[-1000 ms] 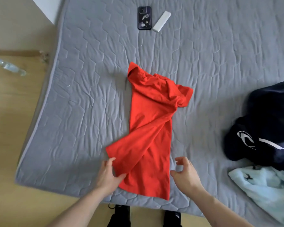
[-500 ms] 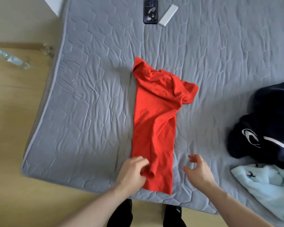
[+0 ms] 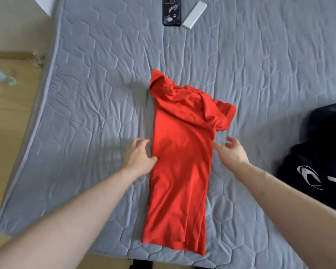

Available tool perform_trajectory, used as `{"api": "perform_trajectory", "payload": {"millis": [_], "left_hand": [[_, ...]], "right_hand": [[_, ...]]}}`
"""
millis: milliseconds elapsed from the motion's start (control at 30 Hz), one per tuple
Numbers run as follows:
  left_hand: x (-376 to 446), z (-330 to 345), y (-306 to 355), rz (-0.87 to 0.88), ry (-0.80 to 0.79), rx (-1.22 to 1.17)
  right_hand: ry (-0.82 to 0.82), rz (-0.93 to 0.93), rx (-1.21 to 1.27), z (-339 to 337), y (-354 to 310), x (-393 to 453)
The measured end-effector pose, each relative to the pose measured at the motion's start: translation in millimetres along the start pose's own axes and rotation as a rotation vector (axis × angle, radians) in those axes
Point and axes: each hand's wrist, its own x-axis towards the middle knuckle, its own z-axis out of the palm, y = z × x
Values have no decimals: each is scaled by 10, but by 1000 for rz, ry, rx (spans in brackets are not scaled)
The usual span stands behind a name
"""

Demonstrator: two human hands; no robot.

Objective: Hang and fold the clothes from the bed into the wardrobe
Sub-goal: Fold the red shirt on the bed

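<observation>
Red shirt (image 3: 180, 162) lies folded lengthwise into a narrow strip mid-bed, collar end away from the person, one short sleeve bunched out to the right. No readable print on it. Left hand (image 3: 139, 159) rests at the strip's left edge, grip spread, thumb touching the cloth. Right hand (image 3: 231, 152) just beside the right edge, grip spread and loose, holding nothing. Grey quilted bed (image 3: 85, 113) underneath. Dark navy garment (image 3: 322, 152) at right shows a white logo, unreadable. Phone (image 3: 171, 11) and white box (image 3: 194, 15) lie side by side at the far edge.
</observation>
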Motion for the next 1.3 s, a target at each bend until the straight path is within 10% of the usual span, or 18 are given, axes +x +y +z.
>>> {"api": "perform_trajectory", "payload": {"millis": [367, 500, 667, 867, 1100, 1300], "left_hand": [[557, 151, -452, 44, -396, 401], [577, 63, -413, 75, -441, 401], [563, -42, -352, 60, -497, 374], [600, -63, -353, 45, -542, 369], [565, -2, -408, -10, -544, 215], [47, 173, -546, 31, -238, 9]], "right_hand": [[209, 48, 188, 177, -561, 881], [353, -307, 40, 330, -732, 653], [28, -705, -257, 897, -779, 265], [-400, -486, -595, 1353, -630, 160], [-22, -651, -235, 1002, -148, -177], [22, -366, -245, 607, 659, -530]]}}
